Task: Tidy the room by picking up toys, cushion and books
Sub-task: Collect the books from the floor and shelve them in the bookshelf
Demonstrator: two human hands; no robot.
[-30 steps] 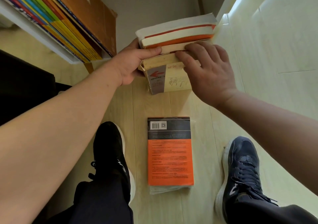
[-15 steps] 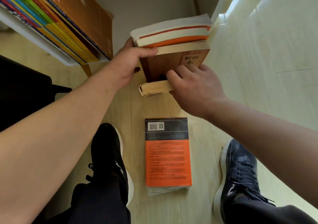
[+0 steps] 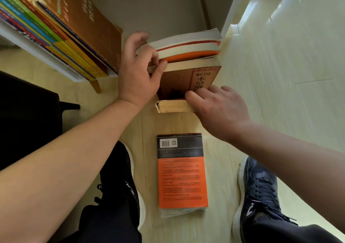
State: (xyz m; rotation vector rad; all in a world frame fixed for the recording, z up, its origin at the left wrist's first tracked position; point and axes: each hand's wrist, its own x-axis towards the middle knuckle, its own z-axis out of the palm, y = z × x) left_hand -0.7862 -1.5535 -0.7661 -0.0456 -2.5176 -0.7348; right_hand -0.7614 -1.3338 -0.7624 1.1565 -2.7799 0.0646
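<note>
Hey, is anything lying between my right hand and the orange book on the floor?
Nothing visible. Only bare floor separates the right hand from the orange book. That hand is busy, though: its fingers curl over a yellowed book.

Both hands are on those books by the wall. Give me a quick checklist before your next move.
1. Leaning books steadied: ok, left hand grips the white-and-orange books.
2. Hold on the yellowed book: ok, right hand curls fingers over its top edge.
3. Yellowed book flush against the brown book: not ok, a gap shows.
4. Floor picked up: not ok, orange book lies between the shoes.
5. Free hand for it: not ok, both occupied.
6. Space left on the shelf: cannot tell.
</note>
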